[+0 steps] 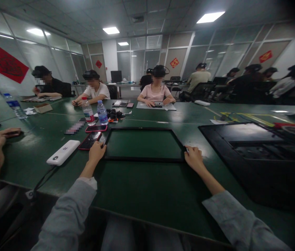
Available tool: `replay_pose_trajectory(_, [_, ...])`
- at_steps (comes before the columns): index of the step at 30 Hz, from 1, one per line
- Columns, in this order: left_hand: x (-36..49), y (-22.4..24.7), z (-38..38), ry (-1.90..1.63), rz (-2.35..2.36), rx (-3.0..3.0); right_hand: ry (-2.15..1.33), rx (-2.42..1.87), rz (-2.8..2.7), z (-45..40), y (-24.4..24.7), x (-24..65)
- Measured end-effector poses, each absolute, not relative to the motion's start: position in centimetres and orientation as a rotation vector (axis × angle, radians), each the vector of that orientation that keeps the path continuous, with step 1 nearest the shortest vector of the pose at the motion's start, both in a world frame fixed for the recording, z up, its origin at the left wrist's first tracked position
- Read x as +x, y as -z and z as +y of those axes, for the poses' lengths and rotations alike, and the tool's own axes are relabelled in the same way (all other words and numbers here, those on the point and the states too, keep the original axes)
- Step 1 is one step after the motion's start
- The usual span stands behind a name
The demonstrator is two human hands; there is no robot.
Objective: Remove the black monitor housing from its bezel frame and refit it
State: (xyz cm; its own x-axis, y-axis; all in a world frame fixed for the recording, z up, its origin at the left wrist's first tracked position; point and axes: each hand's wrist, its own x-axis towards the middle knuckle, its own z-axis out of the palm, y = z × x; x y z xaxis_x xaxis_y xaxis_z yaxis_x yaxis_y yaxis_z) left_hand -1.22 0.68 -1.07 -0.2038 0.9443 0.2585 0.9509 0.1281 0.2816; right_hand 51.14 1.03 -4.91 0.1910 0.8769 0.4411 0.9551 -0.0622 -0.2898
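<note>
One black frame (144, 159), fingers (102, 149) gripping both sides

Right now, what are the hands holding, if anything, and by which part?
A black frame, by its two short sides: the left hand on the left one, the right hand on the right, each toward the near corner.

Both sleeves (65, 212) are grey, loose and creased.
</note>
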Motion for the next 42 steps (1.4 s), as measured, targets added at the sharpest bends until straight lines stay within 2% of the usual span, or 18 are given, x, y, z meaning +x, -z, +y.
replay_pose_trajectory(20, [-0.5,0.2,0.1,0.914,-2.228,-1.864,0.164,-1.983,-1.695,1.0,5.1,51.1])
replay_pose_trajectory(33, [-1.3,1.5,1.3,0.643,-2.318,-1.948,0.152,-1.915,-1.691,0.8,4.9,51.1])
replay_pose_trajectory(42, [0.4,1.3,0.6,0.727,-2.142,-2.252,0.134,-1.871,-1.633,1.1,4.7,51.4])
